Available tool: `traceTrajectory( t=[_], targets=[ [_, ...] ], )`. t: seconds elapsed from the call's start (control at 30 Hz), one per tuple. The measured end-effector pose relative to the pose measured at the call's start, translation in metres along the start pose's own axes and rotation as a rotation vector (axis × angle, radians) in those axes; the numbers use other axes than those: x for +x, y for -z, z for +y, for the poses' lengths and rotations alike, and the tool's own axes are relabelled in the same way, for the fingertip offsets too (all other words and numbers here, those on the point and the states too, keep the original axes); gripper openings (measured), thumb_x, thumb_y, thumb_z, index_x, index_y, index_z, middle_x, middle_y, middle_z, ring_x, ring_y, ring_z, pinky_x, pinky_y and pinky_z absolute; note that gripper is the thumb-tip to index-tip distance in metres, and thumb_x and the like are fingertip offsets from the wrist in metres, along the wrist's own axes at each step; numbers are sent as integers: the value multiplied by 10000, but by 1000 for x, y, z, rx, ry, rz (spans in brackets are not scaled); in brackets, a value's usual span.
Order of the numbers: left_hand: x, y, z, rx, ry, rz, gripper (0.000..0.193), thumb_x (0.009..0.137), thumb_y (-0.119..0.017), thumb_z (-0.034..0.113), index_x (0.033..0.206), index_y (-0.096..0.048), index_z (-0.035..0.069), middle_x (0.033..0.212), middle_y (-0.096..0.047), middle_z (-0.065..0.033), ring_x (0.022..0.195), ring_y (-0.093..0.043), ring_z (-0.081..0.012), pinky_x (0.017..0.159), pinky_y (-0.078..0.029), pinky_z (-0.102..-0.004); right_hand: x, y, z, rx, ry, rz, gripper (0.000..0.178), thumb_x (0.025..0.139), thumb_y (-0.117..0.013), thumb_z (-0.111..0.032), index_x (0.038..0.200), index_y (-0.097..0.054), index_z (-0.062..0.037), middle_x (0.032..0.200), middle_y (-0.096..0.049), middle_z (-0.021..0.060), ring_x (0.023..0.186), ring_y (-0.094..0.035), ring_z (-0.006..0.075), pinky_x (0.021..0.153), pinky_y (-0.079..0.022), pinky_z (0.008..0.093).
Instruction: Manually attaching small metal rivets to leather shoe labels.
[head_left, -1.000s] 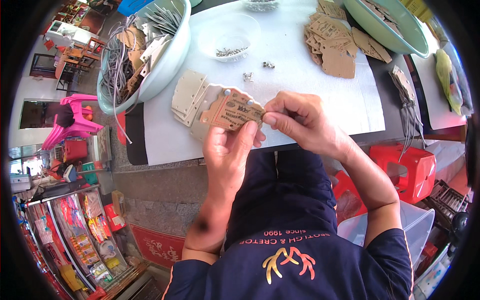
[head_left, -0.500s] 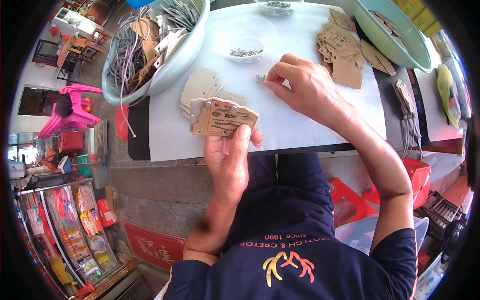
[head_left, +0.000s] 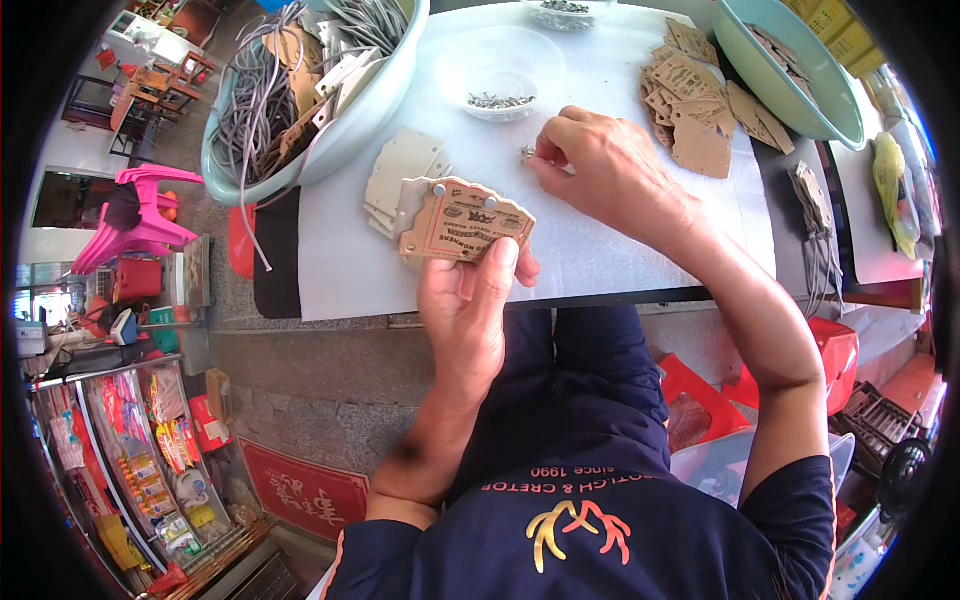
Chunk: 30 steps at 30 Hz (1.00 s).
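My left hand [head_left: 468, 310] grips a brown printed cardboard card [head_left: 470, 222] with a wavy edge, thumb on its face. Two round silvery fasteners show near the card's upper edge, and a paler layer juts out behind it at the left. Beyond it, a stack of pale grey-beige cards [head_left: 402, 170] lies on the white sheet. My right hand [head_left: 605, 165] is over the sheet, fingertips pinched beside a few small metal fasteners [head_left: 527, 152]. What sits between those fingertips is too small to make out. Farther off stands a clear plastic bowl [head_left: 500, 113] with more small metal pieces.
A pale green basin [head_left: 385, 110] holds grey cords and cards at the left; another basin [head_left: 835, 110] stands at the far right. Brown cards [head_left: 703, 150] lie heaped on the white sheet [head_left: 350, 285]. Cards with grey cords [head_left: 815, 205] lie near the table's right side.
My left hand has shifted slightly right and up, tilting the card clockwise. My right hand stays by the small fasteners, its fingers drawn closer together.
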<state>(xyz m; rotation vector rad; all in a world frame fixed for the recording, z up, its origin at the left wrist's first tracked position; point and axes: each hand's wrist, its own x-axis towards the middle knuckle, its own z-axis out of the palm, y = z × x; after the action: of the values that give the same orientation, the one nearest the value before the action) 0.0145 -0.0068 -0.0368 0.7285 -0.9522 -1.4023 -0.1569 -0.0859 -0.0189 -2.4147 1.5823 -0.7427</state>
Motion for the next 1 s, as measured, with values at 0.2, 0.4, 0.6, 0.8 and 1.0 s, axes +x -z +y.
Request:
traceTrajectory(
  t=[0.2,0.4,0.6,0.8,1.0],
  targets=[
    [1,0,0,2,43,22,168,949,-549,75,1098,-537,-3,895,-585,-71,768,-541,-145,700,-439,-299,-21,34,0,-65,39,-101,129,803,-634,-147,798,-617,-19,813,-627,129,735,-644,313,671,-509,410],
    [1,-9,2,49,55,49,142,948,-562,80,1065,-555,0,885,-595,-69,756,-550,-136,692,-448,-289,-39,34,-6,-188,98,-98,126,801,-611,-130,774,-611,-7,797,-614,143,704,-635,342,641,-515,431],
    [3,-12,0,88,48,37,135,941,-577,76,1055,-566,5,898,-613,-72,759,-560,-135,691,-450,-289,-33,34,4,-90,-19,-168,84,801,-630,-107,800,-606,-26,811,-631,125,743,-636,330,653,-510,406],
    [5,-12,-2,74,53,32,145,939,-579,71,1069,-568,8,900,-613,-67,757,-559,-136,694,-451,-290,-33,33,7,-49,83,-127,72,801,-643,-105,813,-616,-39,810,-641,121,741,-641,327,650,-513,420],
    [7,-9,-3,73,49,24,141,935,-585,73,1063,-578,15,905,-616,-62,758,-561,-138,696,-451,-295,-41,45,0,-300,211,-174,65,737,-623,-30,789,-638,6,777,-619,145,729,-672,291,617,-539,369]
  ],
)
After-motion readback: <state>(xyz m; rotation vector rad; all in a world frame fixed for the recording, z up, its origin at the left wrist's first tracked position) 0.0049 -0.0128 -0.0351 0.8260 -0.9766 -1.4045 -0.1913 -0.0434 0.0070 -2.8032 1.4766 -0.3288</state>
